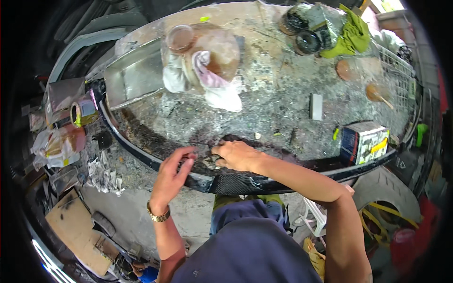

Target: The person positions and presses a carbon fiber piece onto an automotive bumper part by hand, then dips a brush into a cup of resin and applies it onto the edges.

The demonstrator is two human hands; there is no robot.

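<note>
Along the near edge of the bench (278, 108) runs a long black curved strip (141, 158), a patch of mesh at its middle, bowing toward the person. The left hand (172, 172) is over it, half open, thumb apart from the loosely curled fingers; whether it touches the strip is unclear. The right hand (236, 156) reaches across the strip, fingers bent down to the bench, and I cannot tell if they grip anything. To the right, just inside the strip, stands a blue-and-white box (365, 143), contents hidden. Off to the left, a clear plastic bag (59, 147) holds something pinkish brown. Farther in, a rectangular metal tray (137, 78) shows its bare floor; beside it a round translucent tub (180, 38) stands near a crumpled white-and-pink cloth (219, 89). At the far right, a dark round pot (307, 42) with blackish contents sits against a green cloth (351, 35).
</note>
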